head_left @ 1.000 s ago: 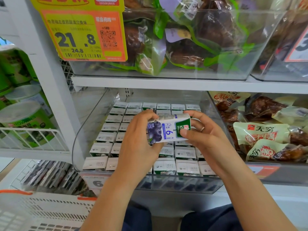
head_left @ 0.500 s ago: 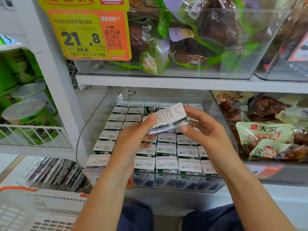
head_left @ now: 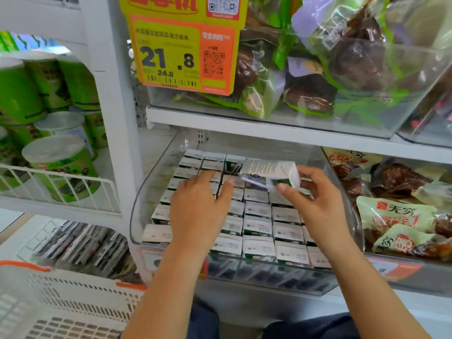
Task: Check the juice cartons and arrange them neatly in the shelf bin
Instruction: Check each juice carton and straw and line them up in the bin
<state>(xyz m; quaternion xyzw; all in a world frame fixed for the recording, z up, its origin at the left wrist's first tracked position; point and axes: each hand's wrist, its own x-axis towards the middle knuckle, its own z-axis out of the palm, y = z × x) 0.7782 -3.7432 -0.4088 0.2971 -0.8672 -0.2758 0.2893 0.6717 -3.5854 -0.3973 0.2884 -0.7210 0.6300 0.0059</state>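
Here we are gripping one juice carton in our right hand, thumb and fingers curled round its end, holding it on its side above the rear rows of cartons standing in the clear shelf bin. Our left hand is hovering open, fingers extended, over the bin's left rows.

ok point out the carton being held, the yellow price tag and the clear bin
held carton point(head_left: 269, 170), head view, its upper printed face
yellow price tag point(head_left: 168, 57), head view, the big digits
clear bin point(head_left: 269, 272), head view, its front wall
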